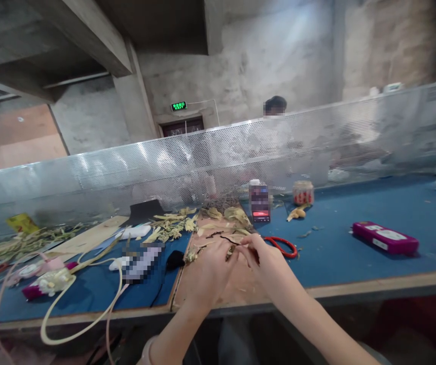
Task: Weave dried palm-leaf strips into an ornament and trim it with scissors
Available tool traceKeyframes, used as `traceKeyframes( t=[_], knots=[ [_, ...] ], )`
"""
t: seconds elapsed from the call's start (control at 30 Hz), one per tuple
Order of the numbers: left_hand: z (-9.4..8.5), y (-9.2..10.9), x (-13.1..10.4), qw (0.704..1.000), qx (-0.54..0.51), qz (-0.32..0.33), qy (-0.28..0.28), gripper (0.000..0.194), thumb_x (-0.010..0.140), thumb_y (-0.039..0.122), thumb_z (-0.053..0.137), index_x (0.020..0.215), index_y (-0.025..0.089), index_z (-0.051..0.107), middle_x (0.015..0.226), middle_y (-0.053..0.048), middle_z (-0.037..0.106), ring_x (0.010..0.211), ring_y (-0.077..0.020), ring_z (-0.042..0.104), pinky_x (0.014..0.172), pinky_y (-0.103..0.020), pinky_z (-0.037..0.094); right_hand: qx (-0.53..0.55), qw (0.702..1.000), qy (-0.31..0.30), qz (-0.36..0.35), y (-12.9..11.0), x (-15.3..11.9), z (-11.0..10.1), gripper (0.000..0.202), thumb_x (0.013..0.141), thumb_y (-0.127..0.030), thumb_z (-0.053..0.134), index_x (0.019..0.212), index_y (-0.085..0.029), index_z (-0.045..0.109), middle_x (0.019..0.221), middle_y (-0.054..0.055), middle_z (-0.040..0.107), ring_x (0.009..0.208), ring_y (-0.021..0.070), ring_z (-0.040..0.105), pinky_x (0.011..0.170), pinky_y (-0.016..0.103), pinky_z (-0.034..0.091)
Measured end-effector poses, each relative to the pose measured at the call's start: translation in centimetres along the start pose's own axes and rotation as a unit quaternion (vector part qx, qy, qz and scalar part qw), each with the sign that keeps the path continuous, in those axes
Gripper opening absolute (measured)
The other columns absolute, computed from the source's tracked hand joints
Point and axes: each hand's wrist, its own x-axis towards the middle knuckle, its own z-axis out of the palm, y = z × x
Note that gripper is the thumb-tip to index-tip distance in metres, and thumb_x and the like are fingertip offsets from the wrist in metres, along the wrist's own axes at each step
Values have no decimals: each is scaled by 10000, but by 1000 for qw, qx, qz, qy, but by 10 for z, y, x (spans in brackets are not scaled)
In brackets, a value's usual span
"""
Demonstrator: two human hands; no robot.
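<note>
My left hand (pixel 213 268) is over a brown wooden board (pixel 189 286), its fingers bent together round something small that I cannot make out. Close beside it, my right hand (pixel 261 258) pinches with thumb and forefinger at the end of a thin dark twig (pixel 227 239). The fingertips of both hands almost meet. Pale dried leaves (pixel 239 215) lie on the board beyond the hands, with small dark scraps among them. Just right of my right hand is a pair of red-handled scissors (pixel 288 249) on the blue table top; its blades are hidden.
A phone (pixel 260 205) stands upright behind the board, with a glass jar (pixel 303 193) to its right. At right lies a magenta packet (pixel 385 238). Dried plants (pixel 174 225) and a looping pale cable (pixel 56 304) lie left. Behind a perforated metal screen (pixel 172 162) is another person (pixel 275 129).
</note>
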Motion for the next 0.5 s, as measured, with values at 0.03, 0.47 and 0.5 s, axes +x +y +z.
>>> traceKeyframes(
  t=[0.03, 0.47, 0.5],
  knots=[
    [0, 2, -1, 1000, 1, 6, 6, 125, 810, 293, 506, 814, 211, 600, 858, -56, 585, 850, -208, 531, 765, -302, 394, -12, 1000, 2, -4, -1, -1, 0, 139, 839, -284, 418, 821, -195, 525, 658, 40, 619, 585, 174, 569, 542, 243, 369],
    [9, 15, -10, 992, 115, 43, 36, 142, 841, 143, 422, 834, 176, 560, 1219, -101, 392, 896, -154, 558, 778, -338, 493, -115, 990, 79, -32, -6, -13, 6, 165, 867, -257, 396, 796, -180, 522, 651, 41, 611, 569, 170, 581, 501, 231, 385],
    [8, 14, -11, 989, 133, 56, 40, 150, 838, 136, 422, 853, 178, 565, 1236, -107, 402, 951, -179, 551, 804, -362, 488, -120, 989, 75, -40, -6, -14, 6, 160, 866, -246, 394, 792, -181, 520, 651, 40, 606, 578, 171, 583, 507, 232, 389]
  ],
)
